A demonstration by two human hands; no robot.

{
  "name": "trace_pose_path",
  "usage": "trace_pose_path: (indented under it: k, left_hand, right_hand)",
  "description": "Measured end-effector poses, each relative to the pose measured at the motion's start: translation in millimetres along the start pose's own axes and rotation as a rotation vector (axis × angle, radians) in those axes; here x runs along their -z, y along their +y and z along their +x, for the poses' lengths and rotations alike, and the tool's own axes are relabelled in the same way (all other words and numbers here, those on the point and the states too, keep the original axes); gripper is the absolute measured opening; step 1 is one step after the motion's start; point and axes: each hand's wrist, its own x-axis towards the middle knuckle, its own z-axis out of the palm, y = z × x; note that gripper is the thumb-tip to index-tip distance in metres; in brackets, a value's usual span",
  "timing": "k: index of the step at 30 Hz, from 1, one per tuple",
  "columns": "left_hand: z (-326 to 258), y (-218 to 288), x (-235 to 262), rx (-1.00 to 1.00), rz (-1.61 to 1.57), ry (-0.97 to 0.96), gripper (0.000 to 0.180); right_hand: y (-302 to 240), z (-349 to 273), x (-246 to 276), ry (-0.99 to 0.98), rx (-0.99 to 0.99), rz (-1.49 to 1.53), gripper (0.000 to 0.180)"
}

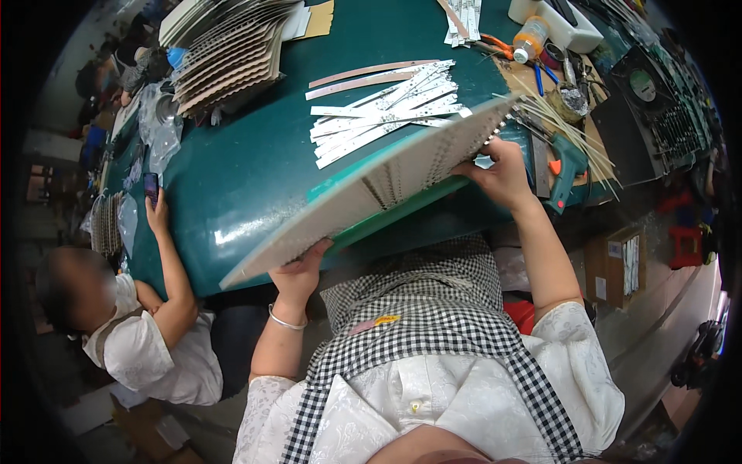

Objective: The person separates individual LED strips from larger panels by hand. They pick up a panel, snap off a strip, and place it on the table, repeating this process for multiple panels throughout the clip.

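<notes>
A large flat, pale grey board (348, 209) with rows of small dark holes or dots is tilted up over the near edge of the table. My left hand (303, 267) grips its lower left edge, fingers partly hidden by the board. At the right end, my right hand (498, 174) pinches the edge, with the thumb on the side towards me. A green surface shows along the board's lower side; whether it belongs to the board I cannot tell. Beyond the board lies a loose pile of white patterned strips (386, 112), with several brownish ones at its far side.
On the green table (239, 162) a stack of ridged boards (228, 66) stands far left. To the right are a glue gun (568, 166), thin sticks (591, 147), an orange bottle (530, 39) and pliers (498, 45). At left a seated person (154, 340) holds a phone (151, 188).
</notes>
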Motion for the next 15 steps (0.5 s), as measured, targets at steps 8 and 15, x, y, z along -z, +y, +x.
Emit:
trace_pose_path:
  k: [8, 15]
  left_hand:
    - [-10, -13, -7, -0.354, -0.126, -0.117, 0.016]
    - [-6, -4, -4, -0.466, -0.030, -0.183, 0.014]
  right_hand:
    - [22, -24, -14, 0.148, 0.194, 0.218, 0.020]
    - [12, -29, -14, 0.129, -0.001, 0.379, 0.018]
